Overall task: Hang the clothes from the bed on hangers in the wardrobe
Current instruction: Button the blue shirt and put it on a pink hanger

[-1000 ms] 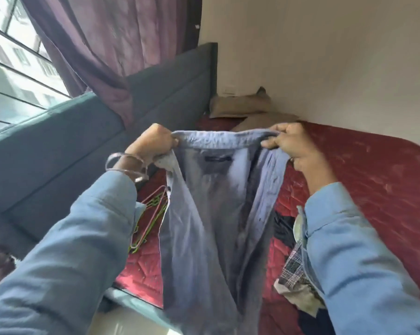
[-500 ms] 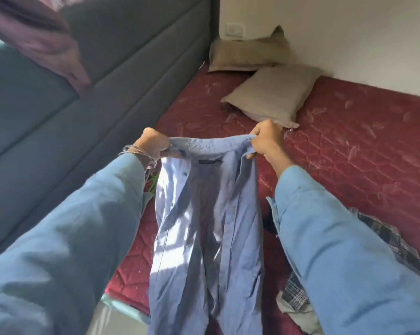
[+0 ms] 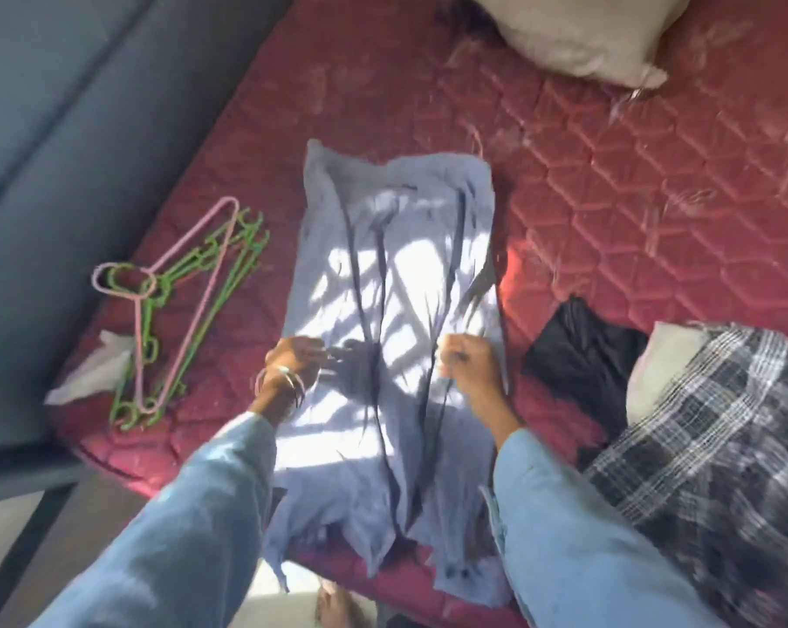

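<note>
At the far left a padded headboard (image 3: 66,129) runs along the red mattress (image 3: 610,197). Near that edge lies a loose bundle of hangers (image 3: 170,305), green ones with a pink one on top, none of them carrying a garment. Judging by that, the task is near its start: no wardrobe is in view, nothing is hung, and every garment in sight is on the bed.

In the middle the blue shirt (image 3: 396,274) lies spread lengthwise on the mattress, collar away from the person, hem hanging off the near edge. The left hand (image 3: 292,362), bangles at the wrist, rests on the shirt's left side; its fingers are blurred, so whether they lie flat or grip cannot be told. The right hand (image 3: 467,364) has its fingers curled and seems to pinch the cloth by the right edge.

Further right lie a black garment (image 3: 582,351) and a checked garment (image 3: 709,423), still waiting. A pillow (image 3: 573,29) sits at the top.
</note>
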The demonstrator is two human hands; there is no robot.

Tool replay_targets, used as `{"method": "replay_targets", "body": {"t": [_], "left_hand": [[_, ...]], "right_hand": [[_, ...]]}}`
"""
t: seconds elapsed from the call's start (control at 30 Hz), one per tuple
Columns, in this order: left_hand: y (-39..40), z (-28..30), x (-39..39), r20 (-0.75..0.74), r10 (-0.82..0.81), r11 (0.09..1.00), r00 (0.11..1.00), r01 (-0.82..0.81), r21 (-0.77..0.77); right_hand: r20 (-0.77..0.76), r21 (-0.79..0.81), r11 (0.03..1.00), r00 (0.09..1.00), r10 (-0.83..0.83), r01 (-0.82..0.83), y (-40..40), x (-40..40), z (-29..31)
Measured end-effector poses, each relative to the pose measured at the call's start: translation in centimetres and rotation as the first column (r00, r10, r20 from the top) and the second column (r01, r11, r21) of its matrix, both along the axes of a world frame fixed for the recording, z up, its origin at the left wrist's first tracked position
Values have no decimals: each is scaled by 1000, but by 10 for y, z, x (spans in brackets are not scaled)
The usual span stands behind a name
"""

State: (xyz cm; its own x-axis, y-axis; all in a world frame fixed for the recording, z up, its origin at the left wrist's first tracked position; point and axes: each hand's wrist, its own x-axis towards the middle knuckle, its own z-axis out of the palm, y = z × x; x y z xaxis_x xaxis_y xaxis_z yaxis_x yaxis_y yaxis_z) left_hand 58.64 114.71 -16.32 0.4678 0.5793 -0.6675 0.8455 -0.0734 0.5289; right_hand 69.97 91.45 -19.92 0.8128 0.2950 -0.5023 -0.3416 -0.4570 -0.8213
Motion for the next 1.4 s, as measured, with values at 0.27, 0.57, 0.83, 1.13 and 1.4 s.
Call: {"method": "replay_targets", "body": {"t": [0.27, 0.57, 0.83, 1.13, 1.4], "left_hand": [[-55, -75, -144, -479, 272, 949, 835, -150, 279], [-33, -61, -180, -129, 461, 885, 878, -445, 135], [-48, 1, -152, 410, 194, 711, 891, -416, 567], [-168, 4, -152, -379, -877, 208, 295, 945, 252], [-154, -42, -168, -72, -629, 740, 774, 624, 252]], "right_hand": [[73, -349, 937, 996, 45, -17, -66, -142, -63], [39, -916, 379, 913, 406, -130, -47, -189, -42], [327, -767, 638, 895, 303, 64, -65, -205, -22], [632, -446, 804, 775, -29, 394, -78, -220, 9], [544, -612, 787, 765, 345, 80, -94, -231, -17]]}}
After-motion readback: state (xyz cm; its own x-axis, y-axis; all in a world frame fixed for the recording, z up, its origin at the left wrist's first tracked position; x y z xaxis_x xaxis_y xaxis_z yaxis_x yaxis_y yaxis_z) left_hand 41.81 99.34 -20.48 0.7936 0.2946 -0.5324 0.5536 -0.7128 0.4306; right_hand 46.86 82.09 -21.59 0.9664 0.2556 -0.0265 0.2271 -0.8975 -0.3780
